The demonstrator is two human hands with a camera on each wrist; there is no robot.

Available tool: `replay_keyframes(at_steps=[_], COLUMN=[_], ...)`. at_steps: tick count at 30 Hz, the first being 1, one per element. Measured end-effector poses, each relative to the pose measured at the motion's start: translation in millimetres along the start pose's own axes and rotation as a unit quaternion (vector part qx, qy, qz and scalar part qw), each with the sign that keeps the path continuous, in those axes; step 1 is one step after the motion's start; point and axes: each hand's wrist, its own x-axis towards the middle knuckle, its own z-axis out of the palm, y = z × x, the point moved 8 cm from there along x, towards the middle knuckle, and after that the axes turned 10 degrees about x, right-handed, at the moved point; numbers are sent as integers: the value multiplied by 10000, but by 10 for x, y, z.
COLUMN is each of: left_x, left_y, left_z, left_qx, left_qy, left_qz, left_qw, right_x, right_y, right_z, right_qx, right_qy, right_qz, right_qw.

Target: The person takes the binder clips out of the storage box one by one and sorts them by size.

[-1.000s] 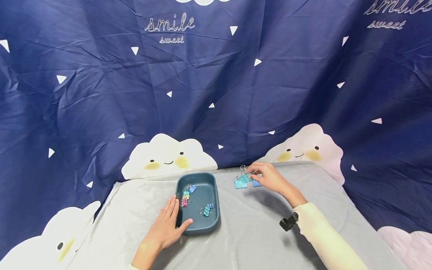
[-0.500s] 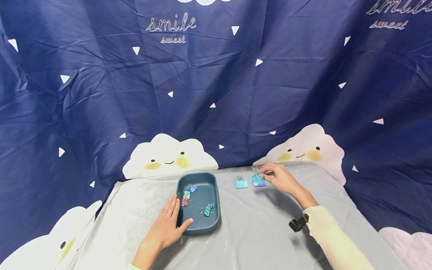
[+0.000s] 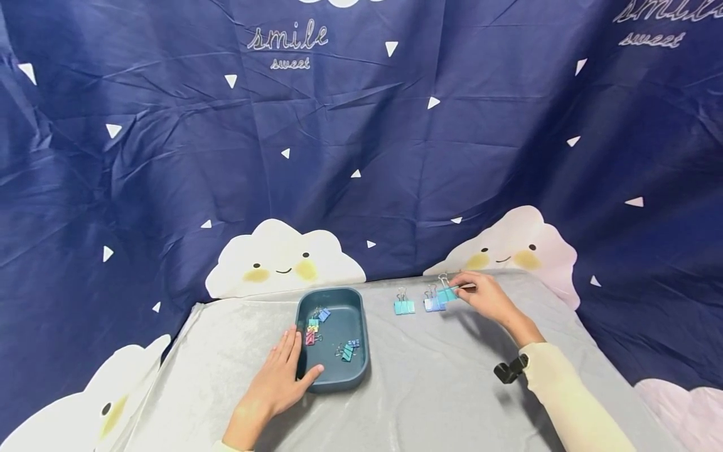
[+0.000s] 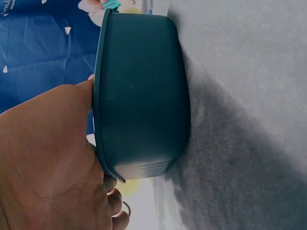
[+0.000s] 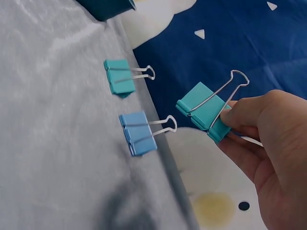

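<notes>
Over the far right part of the grey cloth [image 3: 429, 389], the right hand [image 3: 488, 298] pinches a teal clip [image 5: 204, 111] by its body and one wire handle, thumb and fingers curled round it, and holds it just above the cloth. From that grip the clip's body points left, toward the other hand, with its free wire loop standing up and away from the fingers. Two more clips lie in a row on the cloth to its left: a blue clip [image 5: 139, 132] just beside the held one and a second teal clip [image 5: 120, 76] further on, both flat with their wire handles pointing toward the backdrop [image 3: 361, 144]. The held clip's long axis runs roughly in line with that row. Well apart to the left sits the tray [image 3: 361, 370] with several small coloured clips inside. The left hand [image 3: 277, 383] rests flat against the tray's near left wall, fingers straight along it and thumb at the near corner, holding nothing. The right hand is by far the nearer to the row.
</notes>
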Motion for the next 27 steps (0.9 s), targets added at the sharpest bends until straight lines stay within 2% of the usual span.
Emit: replay_keyframes(at_steps=[13, 22, 27], left_x=[10, 18, 18], left_y=[-13, -24, -13], left_z=[-14, -26, -32], left_qx=[-16, 6, 20], left_qy=[-28, -28, -31], left_qz=[26, 24, 33], left_qw=[10000, 10000, 10000], right_x=[-74, -53, -60], right_y=[336, 488, 658], right_z=[-170, -144, -109], right_qx=[-160, -329, -296], right_qy=[266, 448, 573], right_qz=[389, 334, 513], right_qw=[9988, 9979, 9966])
